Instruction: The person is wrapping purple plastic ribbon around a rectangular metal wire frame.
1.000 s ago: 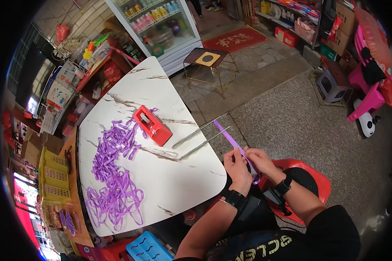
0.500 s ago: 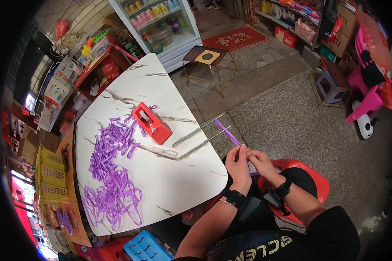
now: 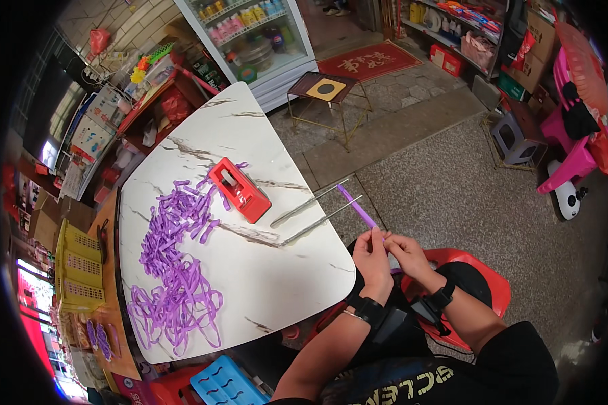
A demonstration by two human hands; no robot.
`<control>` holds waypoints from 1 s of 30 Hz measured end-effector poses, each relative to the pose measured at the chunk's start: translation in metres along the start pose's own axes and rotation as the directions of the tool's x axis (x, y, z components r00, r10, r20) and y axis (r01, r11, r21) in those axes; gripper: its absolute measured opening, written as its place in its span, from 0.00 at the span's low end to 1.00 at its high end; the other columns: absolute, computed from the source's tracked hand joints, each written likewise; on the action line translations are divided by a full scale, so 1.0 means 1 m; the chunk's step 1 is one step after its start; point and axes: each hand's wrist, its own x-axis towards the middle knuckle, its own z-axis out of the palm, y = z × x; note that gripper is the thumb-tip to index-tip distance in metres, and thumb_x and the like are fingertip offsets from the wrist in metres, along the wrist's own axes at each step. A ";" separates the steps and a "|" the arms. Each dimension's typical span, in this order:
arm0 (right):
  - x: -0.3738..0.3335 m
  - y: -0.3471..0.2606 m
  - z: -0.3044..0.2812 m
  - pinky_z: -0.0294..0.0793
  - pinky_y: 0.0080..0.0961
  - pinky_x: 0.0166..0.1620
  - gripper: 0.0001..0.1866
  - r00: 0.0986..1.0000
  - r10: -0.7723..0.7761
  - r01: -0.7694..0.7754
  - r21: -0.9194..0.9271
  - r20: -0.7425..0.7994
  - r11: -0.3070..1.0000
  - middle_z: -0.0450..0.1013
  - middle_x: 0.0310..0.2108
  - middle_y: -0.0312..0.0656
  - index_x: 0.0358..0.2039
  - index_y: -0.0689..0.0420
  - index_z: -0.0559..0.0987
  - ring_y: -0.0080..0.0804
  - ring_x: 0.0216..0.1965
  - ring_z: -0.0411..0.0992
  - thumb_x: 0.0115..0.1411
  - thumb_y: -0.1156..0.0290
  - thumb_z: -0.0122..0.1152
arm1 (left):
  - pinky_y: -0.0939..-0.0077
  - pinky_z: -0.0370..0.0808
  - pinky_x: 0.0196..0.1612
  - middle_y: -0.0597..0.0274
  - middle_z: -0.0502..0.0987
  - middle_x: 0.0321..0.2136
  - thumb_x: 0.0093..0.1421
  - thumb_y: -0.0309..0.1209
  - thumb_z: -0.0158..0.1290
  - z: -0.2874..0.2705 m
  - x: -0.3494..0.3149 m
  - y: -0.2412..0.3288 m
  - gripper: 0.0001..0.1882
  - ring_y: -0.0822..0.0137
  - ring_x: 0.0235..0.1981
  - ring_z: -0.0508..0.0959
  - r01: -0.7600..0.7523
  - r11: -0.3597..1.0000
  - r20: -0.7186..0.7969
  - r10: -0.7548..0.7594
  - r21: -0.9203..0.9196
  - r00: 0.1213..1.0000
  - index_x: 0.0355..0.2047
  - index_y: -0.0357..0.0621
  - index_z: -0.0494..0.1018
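A: Where do we find the purple ribbon (image 3: 360, 210)?

B: Right of the frame's centre, running straight from the tips of two metal rods (image 3: 317, 223) down to the hands. How it is fixed at the rods, we can't make out.

A: And the hands?

B: We see the left hand (image 3: 373, 262) pinching the ribbon between thumb and fingers. Just beside it, the right hand (image 3: 408, 255) has its fingertips pressed together on the ribbon too.

A: What do the rods lie on?

B: The white marbled table (image 3: 284, 287); they jut past its right edge. Left of them we see a red tape dispenser (image 3: 255, 207), tilted in the frame, and further left a heap of purple ribbon pieces (image 3: 174, 233), with looser ribbon loops (image 3: 199, 297) below.

A: Further out?

B: A red stool (image 3: 498, 283) at lower right, a blue stool (image 3: 228, 386) at the bottom edge, yellow baskets (image 3: 81, 266) at left, and at the top a glass-door fridge (image 3: 280, 86), with a red mat (image 3: 371, 59) to its right.
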 end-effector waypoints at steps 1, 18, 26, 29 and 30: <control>0.000 0.000 0.000 0.62 0.15 0.33 0.08 1.000 0.000 0.000 0.000 0.001 1.000 0.67 0.24 0.30 0.24 0.64 0.71 0.15 0.29 0.62 0.55 0.73 0.46 | 0.81 0.70 0.34 0.58 0.72 0.26 0.55 0.27 0.47 0.000 -0.001 0.000 0.06 0.70 0.29 0.74 -0.001 1.000 0.000 0.001 0.000 1.000 0.28 0.35 0.65; -0.014 -0.008 -0.010 0.62 0.15 0.30 0.10 0.984 0.125 -0.125 -0.007 0.126 0.992 0.66 0.21 0.29 0.26 0.62 0.72 0.16 0.26 0.62 0.56 0.69 0.47 | 0.82 0.70 0.32 0.60 0.72 0.25 0.57 0.29 0.46 -0.004 -0.005 -0.005 0.07 0.72 0.27 0.72 0.015 0.999 0.042 -0.013 -0.047 0.999 0.30 0.37 0.65; 0.029 -0.033 -0.047 0.67 0.21 0.34 0.19 0.985 0.073 -0.022 -0.298 0.159 0.954 0.72 0.28 0.38 0.30 0.63 0.74 0.24 0.29 0.68 0.57 0.59 0.43 | 0.82 0.69 0.29 0.60 0.71 0.24 0.57 0.29 0.45 -0.005 -0.004 -0.008 0.07 0.72 0.24 0.71 -0.060 0.998 0.057 0.060 -0.001 0.997 0.30 0.37 0.65; 0.053 -0.050 -0.027 0.67 0.22 0.36 0.18 0.990 -0.006 0.034 -0.196 0.142 0.980 0.72 0.28 0.41 0.31 0.64 0.73 0.27 0.31 0.69 0.56 0.60 0.44 | 0.81 0.69 0.29 0.60 0.71 0.23 0.57 0.28 0.45 -0.005 -0.006 -0.004 0.07 0.72 0.24 0.71 -0.052 0.999 0.059 0.052 -0.011 0.997 0.29 0.36 0.65; 0.060 -0.053 -0.019 0.67 0.21 0.35 0.18 0.986 0.013 0.022 -0.208 0.167 0.978 0.72 0.27 0.40 0.30 0.64 0.74 0.25 0.29 0.69 0.56 0.60 0.45 | 0.81 0.70 0.29 0.60 0.71 0.23 0.57 0.28 0.45 -0.005 -0.007 -0.004 0.07 0.72 0.24 0.71 -0.055 0.998 0.054 0.055 -0.007 0.997 0.29 0.36 0.65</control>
